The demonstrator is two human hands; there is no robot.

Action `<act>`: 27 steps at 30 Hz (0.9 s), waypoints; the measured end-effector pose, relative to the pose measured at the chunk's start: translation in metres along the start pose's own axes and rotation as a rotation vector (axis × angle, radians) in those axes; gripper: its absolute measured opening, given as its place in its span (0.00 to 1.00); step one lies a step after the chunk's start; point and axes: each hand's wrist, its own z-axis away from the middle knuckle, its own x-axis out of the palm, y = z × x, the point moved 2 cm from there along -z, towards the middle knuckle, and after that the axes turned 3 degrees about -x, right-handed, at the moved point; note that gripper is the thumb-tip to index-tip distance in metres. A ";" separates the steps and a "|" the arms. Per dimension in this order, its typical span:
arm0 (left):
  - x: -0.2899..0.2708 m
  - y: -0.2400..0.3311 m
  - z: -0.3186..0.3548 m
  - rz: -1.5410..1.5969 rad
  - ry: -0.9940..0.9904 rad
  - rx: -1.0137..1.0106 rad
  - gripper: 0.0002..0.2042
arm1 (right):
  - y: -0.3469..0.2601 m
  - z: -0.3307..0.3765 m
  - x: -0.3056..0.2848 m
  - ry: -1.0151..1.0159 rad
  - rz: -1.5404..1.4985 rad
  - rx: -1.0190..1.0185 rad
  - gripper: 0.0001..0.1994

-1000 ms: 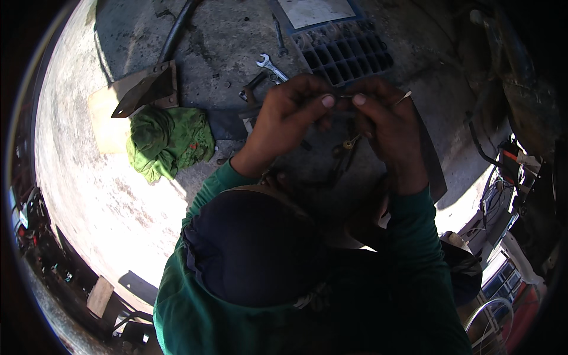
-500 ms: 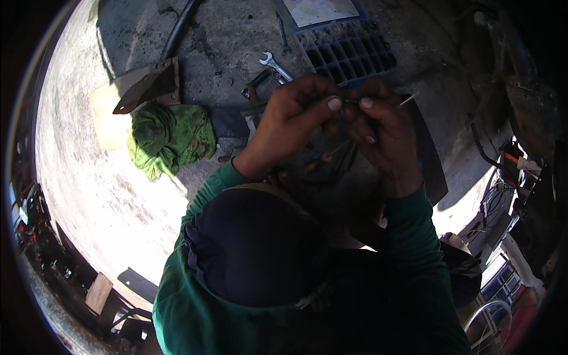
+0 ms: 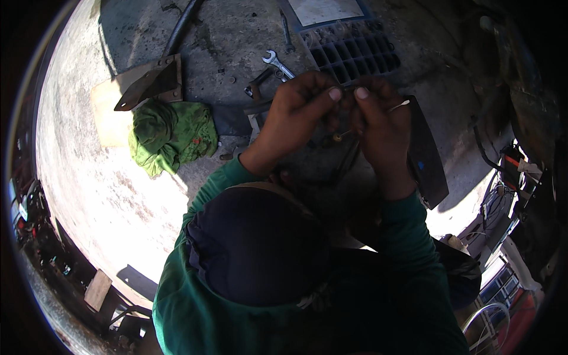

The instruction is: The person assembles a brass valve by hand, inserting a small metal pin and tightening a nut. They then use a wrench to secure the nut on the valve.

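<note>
My left hand (image 3: 302, 109) is pinched closed, thumb against the fingertips. Right beside it my right hand (image 3: 381, 121) is closed too, their thumb tips almost meeting. What lies between the fingertips is too small and dark to make out. A thin, pale-tipped rod (image 3: 400, 106) sticks out past the right hand's fingers on its far side. Under the hands shows a small yellow end with a thin shaft (image 3: 338, 137), in shadow and partly hidden. Beyond the left hand a combination wrench (image 3: 278, 63) lies on the concrete.
A dark compartment box (image 3: 355, 56) of small parts stands at the far side, near a second wrench (image 3: 286, 32). On the left lie a green rag (image 3: 171, 136) and a dark metal bracket (image 3: 151, 86). A dark flat plate (image 3: 429, 163) lies right; cables (image 3: 491, 201) hang beyond it.
Both hands have shifted slightly, the right one turning so its thumb points more upward. The rod's pale end now sits lower and closer to the right hand.
</note>
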 end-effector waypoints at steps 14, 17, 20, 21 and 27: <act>0.003 0.023 0.009 -0.217 0.030 0.048 0.07 | -0.009 0.001 -0.006 -0.129 0.343 -0.143 0.10; 0.000 0.026 0.008 -0.271 0.061 0.080 0.07 | -0.012 -0.001 -0.008 -0.173 0.288 -0.179 0.11; -0.004 0.028 0.006 -0.301 0.061 0.076 0.07 | -0.016 -0.001 -0.007 -0.182 0.296 -0.219 0.12; -0.004 0.028 0.006 -0.305 0.059 0.075 0.07 | -0.016 -0.001 -0.007 -0.182 0.301 -0.203 0.12; -0.004 0.029 0.007 -0.329 0.043 0.068 0.07 | -0.014 -0.001 -0.008 -0.163 0.394 -0.190 0.10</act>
